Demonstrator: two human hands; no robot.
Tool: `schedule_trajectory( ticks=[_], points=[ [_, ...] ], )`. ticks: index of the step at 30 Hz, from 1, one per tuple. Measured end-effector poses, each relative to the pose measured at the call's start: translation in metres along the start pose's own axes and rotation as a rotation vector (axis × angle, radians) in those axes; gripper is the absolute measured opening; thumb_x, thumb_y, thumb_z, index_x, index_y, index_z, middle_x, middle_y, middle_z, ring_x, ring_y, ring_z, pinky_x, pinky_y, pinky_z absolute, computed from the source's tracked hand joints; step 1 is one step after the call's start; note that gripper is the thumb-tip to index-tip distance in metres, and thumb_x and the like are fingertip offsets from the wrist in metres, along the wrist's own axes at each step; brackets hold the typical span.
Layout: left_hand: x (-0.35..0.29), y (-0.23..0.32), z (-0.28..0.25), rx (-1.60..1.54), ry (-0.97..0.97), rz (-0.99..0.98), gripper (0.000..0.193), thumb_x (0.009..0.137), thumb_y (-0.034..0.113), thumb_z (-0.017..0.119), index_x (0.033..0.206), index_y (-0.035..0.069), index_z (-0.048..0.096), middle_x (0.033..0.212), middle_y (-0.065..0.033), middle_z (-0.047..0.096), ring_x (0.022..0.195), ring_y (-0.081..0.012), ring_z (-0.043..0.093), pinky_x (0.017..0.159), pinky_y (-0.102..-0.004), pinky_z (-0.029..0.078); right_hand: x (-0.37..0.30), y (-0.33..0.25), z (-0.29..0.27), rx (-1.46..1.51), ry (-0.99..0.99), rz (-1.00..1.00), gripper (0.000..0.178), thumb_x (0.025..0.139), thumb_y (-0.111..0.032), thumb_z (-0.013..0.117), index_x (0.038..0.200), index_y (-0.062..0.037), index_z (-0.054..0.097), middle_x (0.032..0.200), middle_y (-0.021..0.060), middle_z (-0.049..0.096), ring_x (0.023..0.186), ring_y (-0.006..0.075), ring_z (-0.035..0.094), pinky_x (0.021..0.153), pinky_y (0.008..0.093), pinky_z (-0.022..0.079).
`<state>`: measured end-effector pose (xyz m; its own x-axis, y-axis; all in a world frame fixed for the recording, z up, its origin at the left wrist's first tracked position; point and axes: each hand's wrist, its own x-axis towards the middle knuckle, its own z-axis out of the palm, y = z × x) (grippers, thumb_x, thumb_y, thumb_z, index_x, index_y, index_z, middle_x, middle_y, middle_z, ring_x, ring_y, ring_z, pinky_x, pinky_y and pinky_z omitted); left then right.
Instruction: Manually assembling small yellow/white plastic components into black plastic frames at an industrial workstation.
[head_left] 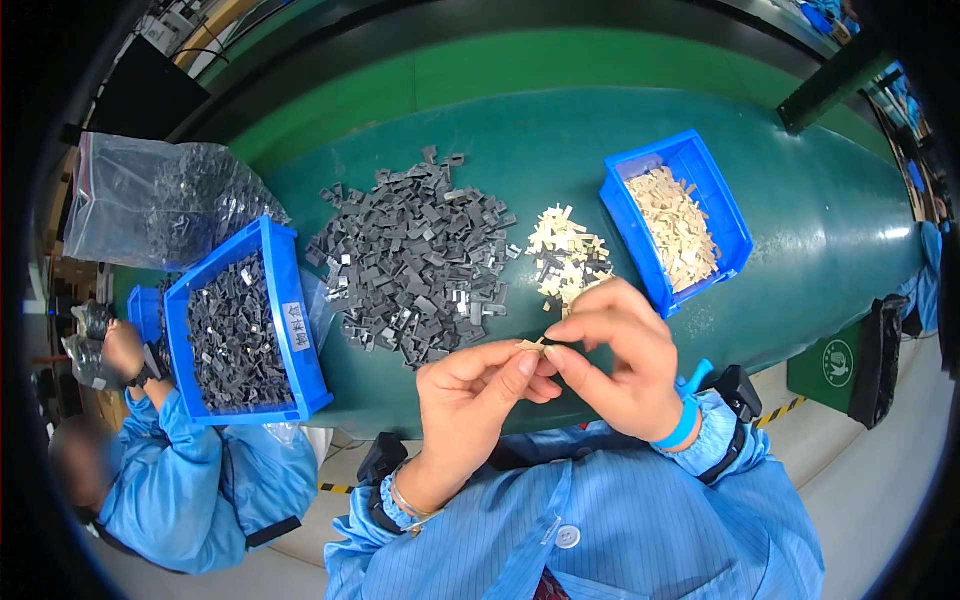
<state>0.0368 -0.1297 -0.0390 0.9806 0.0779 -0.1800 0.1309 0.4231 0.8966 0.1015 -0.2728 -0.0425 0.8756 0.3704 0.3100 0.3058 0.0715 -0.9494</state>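
Observation:
Just above the table's near edge, my two hands meet fingertip to fingertip. My left hand [478, 395] pinches a small cream-coloured piece [530, 345] between thumb and forefinger. My right hand [625, 360] is closed at the same spot, its thumb and forefinger pressed together by the piece's right end; what they grip there is too small to make out. Beyond my fingers lies a small pile of cream pieces [562, 240] mixed with some dark ones. To its left spreads a large heap of dark grey plastic clips [415, 260].
A blue bin [735, 225] of cream pieces stands at the right. On the left are another blue bin [318, 385] of dark parts and a clear plastic bag [125, 205]. A co-worker in a blue smock [185, 490] sits at far left. All rest on a green table [800, 265].

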Motion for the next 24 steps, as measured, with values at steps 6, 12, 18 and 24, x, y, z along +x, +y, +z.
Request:
schedule_trajectory(
  ticks=[6,12,18,24],
  points=[
    [-0.004,0.001,0.002,0.116,0.014,0.09,0.014,0.085,0.001,0.057,0.095,-0.007,0.061,0.086,-0.0124,0.065,0.073,-0.0163,0.065,0.065,-0.0264,0.054,0.01,-0.003,-0.012,-0.513,-0.169,-0.445,0.02,0.065,-0.009,0.071,0.083,-0.0051,0.064,0.078,0.0035,0.053,0.062,0.0181,0.049,0.056,0.0309,0.037],
    [-0.002,0.004,0.001,0.536,0.031,0.274,0.011,0.085,0.0,0.057,0.091,-0.007,0.061,0.075,-0.0112,0.064,0.07,-0.0172,0.064,0.062,-0.0247,0.052,0.012,-0.004,-0.012,-0.54,-0.185,-0.444,0.018,0.065,-0.011,0.07,0.081,-0.0059,0.063,0.077,0.0021,0.053,0.063,0.0165,0.05,0.058,0.0302,0.037],
    [-0.001,0.012,-0.002,0.777,-0.062,0.311,0.01,0.086,0.002,0.054,0.085,-0.007,0.06,0.075,-0.0106,0.062,0.063,-0.015,0.062,0.059,-0.0234,0.05,0.011,-0.005,-0.01,-0.739,-0.217,-0.601,0.015,0.064,-0.015,0.064,0.075,-0.0056,0.06,0.076,0.003,0.053,0.063,0.0165,0.05,0.06,0.0302,0.038],
    [-0.005,0.008,-0.008,0.478,-0.09,0.087,0.011,0.087,0.005,0.054,0.087,-0.005,0.059,0.074,-0.0104,0.061,0.061,-0.0157,0.061,0.057,-0.0256,0.05,0.011,0.001,-0.01,-0.648,-0.247,-0.551,0.014,0.066,-0.012,0.063,0.077,-0.0056,0.058,0.078,0.0045,0.053,0.064,0.0176,0.051,0.061,0.0316,0.038]
  ],
)
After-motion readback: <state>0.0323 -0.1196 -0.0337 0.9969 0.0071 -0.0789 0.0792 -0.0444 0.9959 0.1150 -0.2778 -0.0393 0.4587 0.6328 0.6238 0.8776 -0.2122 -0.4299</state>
